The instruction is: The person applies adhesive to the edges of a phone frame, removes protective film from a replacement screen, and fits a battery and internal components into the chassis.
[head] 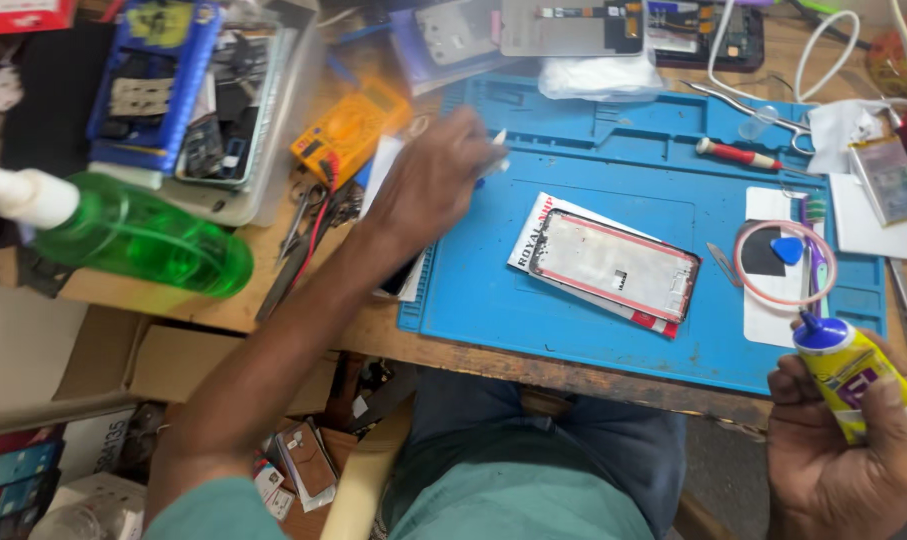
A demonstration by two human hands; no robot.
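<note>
— Gripping a yellow glue tube [858, 375] in the right hand [843, 455], fingers wrapped tight round its body, blue nozzle aimed up and left toward the mat.

— And the phone frame [613, 268]?

— Lying flat on a white card [533, 232] mid-way across the blue mat [473, 300], long axis slanting from upper left to lower right. Sits up and left of the nozzle, well apart from it.

— Left hand [428, 185]?

— Stretched out to the mat's left edge, beside the yellow multimeter [348, 130], fingers pinched on something small and white; can't tell what. Roughly as far from the frame, on the opposite side.

— Anything between tube and frame?

— Pink ring [781, 265] and blue pick [788, 250] on white paper, near the nozzle.
</note>
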